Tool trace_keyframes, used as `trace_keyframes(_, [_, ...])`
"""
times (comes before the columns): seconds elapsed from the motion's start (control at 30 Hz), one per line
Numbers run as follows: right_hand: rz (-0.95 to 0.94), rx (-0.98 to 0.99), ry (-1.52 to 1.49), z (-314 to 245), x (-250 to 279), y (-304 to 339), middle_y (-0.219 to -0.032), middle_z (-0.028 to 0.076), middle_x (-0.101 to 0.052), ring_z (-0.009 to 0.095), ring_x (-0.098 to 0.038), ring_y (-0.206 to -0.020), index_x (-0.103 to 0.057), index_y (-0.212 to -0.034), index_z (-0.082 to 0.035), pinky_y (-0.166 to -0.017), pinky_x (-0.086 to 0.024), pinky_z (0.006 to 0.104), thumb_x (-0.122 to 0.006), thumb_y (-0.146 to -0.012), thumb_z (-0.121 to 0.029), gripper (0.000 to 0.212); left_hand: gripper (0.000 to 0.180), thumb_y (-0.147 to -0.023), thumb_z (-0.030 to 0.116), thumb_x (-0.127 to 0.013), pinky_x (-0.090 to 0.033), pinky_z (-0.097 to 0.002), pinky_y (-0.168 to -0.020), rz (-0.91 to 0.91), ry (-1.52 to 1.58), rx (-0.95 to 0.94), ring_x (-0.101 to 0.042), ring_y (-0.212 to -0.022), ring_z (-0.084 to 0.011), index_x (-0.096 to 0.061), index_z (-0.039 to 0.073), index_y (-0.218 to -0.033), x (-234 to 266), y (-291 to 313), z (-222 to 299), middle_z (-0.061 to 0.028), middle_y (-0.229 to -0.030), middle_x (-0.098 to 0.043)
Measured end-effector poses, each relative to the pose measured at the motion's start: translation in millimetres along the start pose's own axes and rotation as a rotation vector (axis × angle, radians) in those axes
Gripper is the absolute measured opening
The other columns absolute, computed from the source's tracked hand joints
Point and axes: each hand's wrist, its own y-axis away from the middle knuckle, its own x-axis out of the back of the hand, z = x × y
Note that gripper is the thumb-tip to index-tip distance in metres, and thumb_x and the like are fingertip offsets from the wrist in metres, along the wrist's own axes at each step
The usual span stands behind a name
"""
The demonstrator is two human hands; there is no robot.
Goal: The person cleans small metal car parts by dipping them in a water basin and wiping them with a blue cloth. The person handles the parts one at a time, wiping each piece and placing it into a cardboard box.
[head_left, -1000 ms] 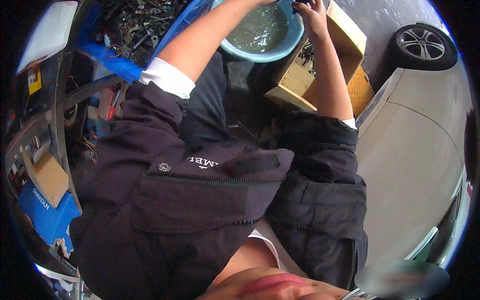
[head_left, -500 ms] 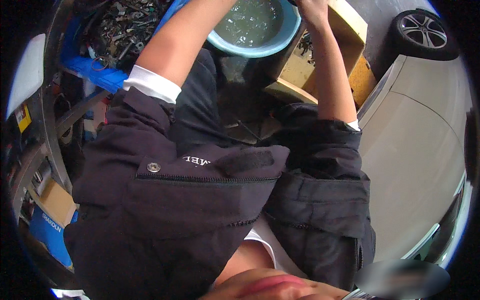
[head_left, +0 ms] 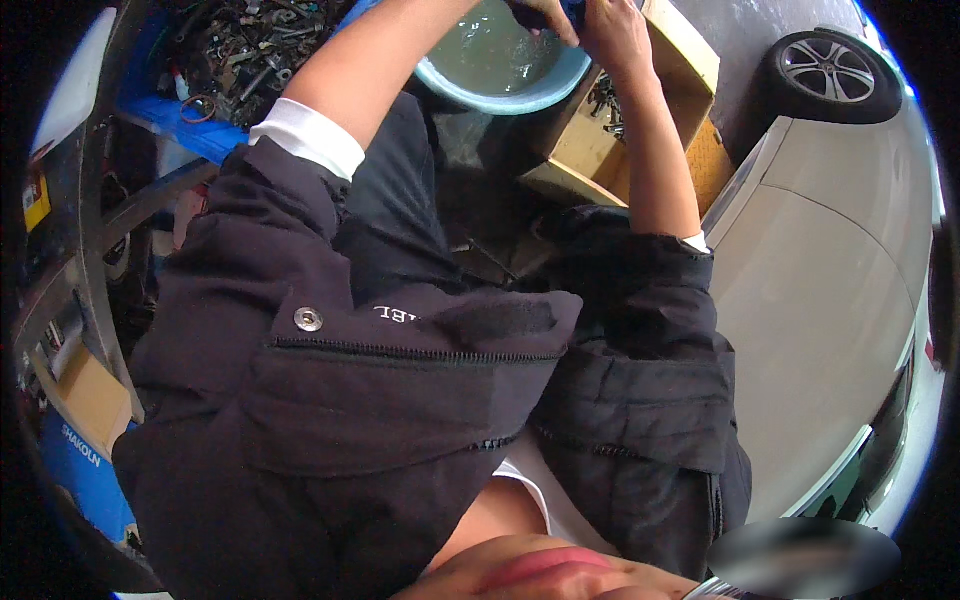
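At the top edge, my left hand [head_left: 547,18] is over the right side of a round light-blue basin [head_left: 500,103] of cloudy water. Its fingers are bent round something dark that I cannot make out. My right hand [head_left: 615,40] is close beside it, between the basin and a yellowish open box [head_left: 685,50]. A small dark, bluish thing [head_left: 573,9] shows between the two hands, partly cut off by the picture's edge. The right fingers look closed, but what they hold is largely hidden. Several small metal parts [head_left: 608,100] lie in the box.
At the upper left, a blue bin [head_left: 175,137] holds a heap of metal parts. A metal frame [head_left: 88,215] and a blue carton [head_left: 85,465] are on the left. A light-coloured car [head_left: 820,270] fills the right side, with a wheel [head_left: 830,75] beyond it.
My left hand has come into view over the basin, meeting my right hand. The right hand has shifted slightly left and down. The whole view has shifted a little.
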Motion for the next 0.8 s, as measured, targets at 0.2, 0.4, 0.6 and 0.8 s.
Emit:
trace_keyframes(0.2, [-0.523,-0.507,0.131,-5,-12,-10,-0.086,0.026,-0.070,0.041,-0.069,-0.087,-0.070,-0.099,-0.002,-0.079,-0.057,0.0483,-0.063,-0.085,-0.023,0.027,0.038,-0.064,0.023,-0.085,-0.059,-0.0488,-0.084,0.233,-0.651,0.396,-0.072,-0.096,-0.0384,-0.075,0.001,-0.093,-39,-12,13,-0.0229,-0.095,-0.074])
trace_keyframes(0.4, [-0.425,-0.551,-0.007,39,-74,12,-0.093,0.025,-0.073,0.040,-0.072,-0.090,-0.074,-0.091,0.001,-0.083,-0.057,0.0465,-0.072,-0.071,-0.033,0.039,0.031,-0.077,0.021,-0.077,-0.053,-0.0560,-0.089,0.589,-0.708,0.206,-0.063,-0.108,-0.0407,-0.066,0.009,-0.104,-70,-15,-33,-0.0205,-0.115,-0.060])
trace_keyframes(0.6, [-0.375,-0.369,-0.183,60,-82,12,-0.086,0.022,-0.072,0.038,-0.071,-0.079,-0.073,-0.093,-0.002,-0.074,-0.056,0.0458,-0.071,-0.077,-0.026,0.029,0.018,-0.083,0.015,-0.070,-0.053,-0.0517,-0.091,0.618,-0.674,0.148,-0.060,-0.112,-0.0368,-0.067,0.012,-0.100,-64,-21,-27,-0.0156,-0.113,-0.059])
trace_keyframes(0.8, [-0.251,-0.579,-0.743,53,-73,3,-0.076,0.010,-0.073,0.019,-0.066,-0.073,-0.072,-0.087,0.001,-0.067,-0.054,0.0377,-0.069,-0.071,-0.008,0.019,0.009,-0.085,0.011,-0.063,-0.054,-0.0477,-0.089,0.605,-0.753,-0.019,-0.062,-0.107,-0.0359,-0.067,0.012,-0.093,-42,-14,-17,-0.0144,-0.107,-0.061])
